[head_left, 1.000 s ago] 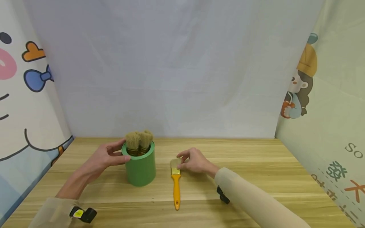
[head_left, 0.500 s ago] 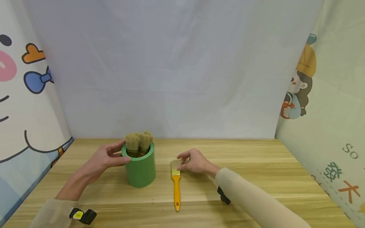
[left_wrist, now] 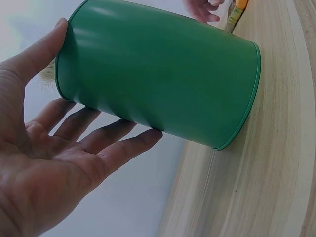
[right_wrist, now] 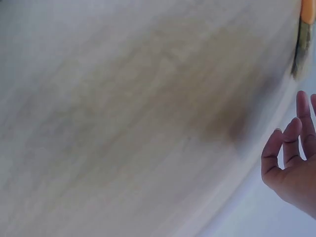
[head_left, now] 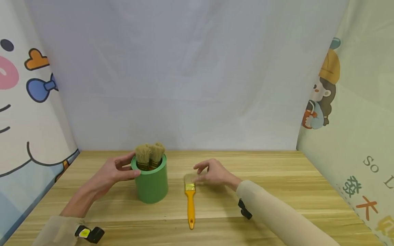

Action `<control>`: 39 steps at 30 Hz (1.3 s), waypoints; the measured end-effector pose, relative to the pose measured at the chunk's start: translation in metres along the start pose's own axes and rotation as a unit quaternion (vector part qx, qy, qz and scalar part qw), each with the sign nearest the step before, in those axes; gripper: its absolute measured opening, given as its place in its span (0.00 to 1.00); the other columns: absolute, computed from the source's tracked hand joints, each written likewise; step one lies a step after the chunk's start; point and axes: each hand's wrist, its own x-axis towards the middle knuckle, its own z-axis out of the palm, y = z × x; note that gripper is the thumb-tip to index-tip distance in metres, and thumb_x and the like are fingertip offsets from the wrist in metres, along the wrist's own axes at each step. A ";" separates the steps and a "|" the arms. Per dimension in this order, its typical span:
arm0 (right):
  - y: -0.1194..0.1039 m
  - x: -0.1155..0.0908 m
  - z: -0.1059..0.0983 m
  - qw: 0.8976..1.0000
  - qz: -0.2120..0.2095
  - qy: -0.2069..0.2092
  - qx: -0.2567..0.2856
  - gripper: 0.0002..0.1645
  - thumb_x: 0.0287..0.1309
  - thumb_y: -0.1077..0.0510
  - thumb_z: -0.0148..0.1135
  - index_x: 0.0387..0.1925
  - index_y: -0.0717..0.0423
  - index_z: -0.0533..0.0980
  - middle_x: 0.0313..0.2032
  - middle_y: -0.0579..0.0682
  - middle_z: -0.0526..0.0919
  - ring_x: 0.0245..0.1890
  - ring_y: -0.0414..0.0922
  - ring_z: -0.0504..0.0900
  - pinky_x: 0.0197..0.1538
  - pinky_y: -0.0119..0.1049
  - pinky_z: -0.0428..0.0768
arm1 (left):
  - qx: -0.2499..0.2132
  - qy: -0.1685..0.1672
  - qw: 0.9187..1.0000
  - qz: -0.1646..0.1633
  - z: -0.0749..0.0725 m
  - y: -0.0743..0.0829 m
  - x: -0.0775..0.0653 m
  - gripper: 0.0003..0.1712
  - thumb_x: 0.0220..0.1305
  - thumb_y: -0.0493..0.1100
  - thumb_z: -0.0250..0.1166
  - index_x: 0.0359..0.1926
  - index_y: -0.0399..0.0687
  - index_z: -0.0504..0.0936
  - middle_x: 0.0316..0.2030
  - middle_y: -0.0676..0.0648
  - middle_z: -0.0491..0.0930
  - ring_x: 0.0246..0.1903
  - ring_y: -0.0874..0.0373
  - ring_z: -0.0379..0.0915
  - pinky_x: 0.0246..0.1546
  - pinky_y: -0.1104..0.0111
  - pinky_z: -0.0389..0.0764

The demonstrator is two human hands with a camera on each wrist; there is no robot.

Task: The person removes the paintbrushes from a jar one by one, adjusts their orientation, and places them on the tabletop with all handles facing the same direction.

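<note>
On the table's left half stands a green cylindrical pot holding paint brushes with their bristles up. My left hand holds the pot from the left: the thumb lies on the near side of the rim, the fingers reach round the far side. In the left wrist view those fingers touch the pot's wall. To the right of the pot a paint brush with a yellow handle lies flat, bristles away from me. My right hand, fingers loosely bent and holding nothing, is just right of its bristles.
The wooden table runs back to a pale cloth backdrop. Printed curtains with cartoon figures hang at the left and right sides. A black camera strap sits on the left wrist.
My right hand has drawn slightly to the right, off the bristles of the lying paint brush. The left hand, the pot and the brushes have kept their places.
</note>
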 end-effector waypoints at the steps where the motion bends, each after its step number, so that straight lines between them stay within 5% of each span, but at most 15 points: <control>1: -0.001 -0.001 -0.002 1.000 -0.004 0.003 0.000 0.27 0.57 0.57 0.81 0.57 0.61 0.86 0.42 0.50 0.88 0.38 0.47 0.78 0.41 0.38 0.75 | 0.000 0.000 1.000 0.000 0.000 0.001 -0.001 0.51 0.74 0.40 0.68 0.84 0.35 0.45 0.81 0.30 0.44 0.74 0.27 0.55 0.59 0.60 0.82; 7: -0.006 -0.005 -0.012 0.999 -0.032 0.018 0.006 0.22 0.60 0.61 0.78 0.55 0.64 0.86 0.42 0.53 0.89 0.45 0.55 0.81 0.45 0.39 0.74 | -0.001 0.000 1.000 -0.002 0.000 0.002 -0.002 0.51 0.74 0.40 0.68 0.84 0.36 0.45 0.82 0.31 0.44 0.74 0.28 0.56 0.59 0.60 0.81; 18: -0.026 -0.013 -0.017 0.997 -0.066 0.031 0.031 0.15 0.63 0.57 0.77 0.50 0.59 0.88 0.34 0.41 0.87 0.26 0.40 0.70 0.31 0.31 0.67 | 0.001 0.001 1.000 -0.003 0.000 0.001 -0.001 0.52 0.74 0.40 0.68 0.84 0.35 0.45 0.82 0.31 0.43 0.74 0.27 0.55 0.60 0.57 0.81; 39: -0.098 -0.014 -0.001 0.983 -0.147 0.069 0.088 0.15 0.64 0.60 0.76 0.52 0.56 0.86 0.38 0.43 0.90 0.35 0.39 0.83 0.42 0.40 0.83 | -0.001 0.001 1.000 -0.005 0.000 0.001 -0.001 0.51 0.74 0.39 0.68 0.84 0.36 0.45 0.82 0.31 0.43 0.74 0.28 0.55 0.61 0.55 0.81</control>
